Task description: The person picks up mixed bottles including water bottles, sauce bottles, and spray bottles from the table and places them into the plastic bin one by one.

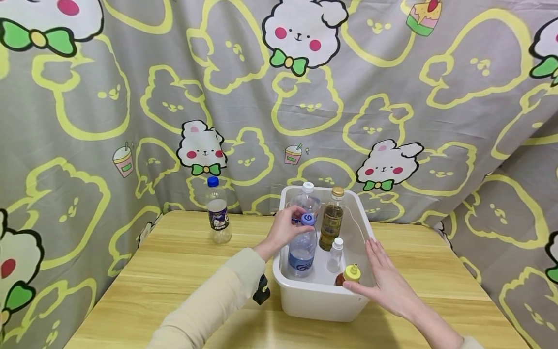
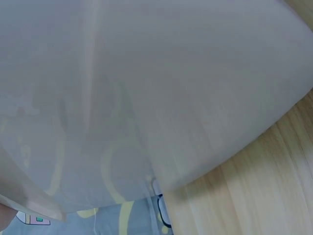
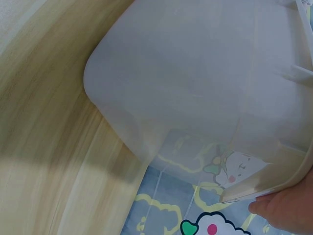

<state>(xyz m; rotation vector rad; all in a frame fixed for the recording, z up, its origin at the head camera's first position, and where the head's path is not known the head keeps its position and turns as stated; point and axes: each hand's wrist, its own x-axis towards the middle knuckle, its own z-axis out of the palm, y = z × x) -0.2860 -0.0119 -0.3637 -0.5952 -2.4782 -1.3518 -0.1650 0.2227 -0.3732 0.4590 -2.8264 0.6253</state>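
In the head view a white plastic bin (image 1: 322, 303) holds several bottles. My left hand (image 1: 285, 225) reaches over its left side and pinches the blue cap of a clear water bottle (image 1: 301, 259), which is upright inside. My right hand (image 1: 390, 283) rests along the right rim, fingers straight, thumb out toward a yellow-capped squeeze bottle (image 1: 352, 274). Behind stand a white-capped clear bottle (image 1: 308, 190), a gold-capped bottle of dark liquid (image 1: 332, 223) and a small white-capped bottle (image 1: 335, 258). The right wrist view shows that hand (image 3: 288, 208) at the bin's rim.
A blue-capped Pepsi bottle (image 1: 218, 215) stands on the wooden table (image 1: 183, 261), left of the bin. A small black object (image 1: 261, 291) shows beside the bin, below my left forearm. A patterned curtain (image 1: 244, 111) hangs behind the table. The bin's outer wall (image 2: 146, 98) fills most of the left wrist view.
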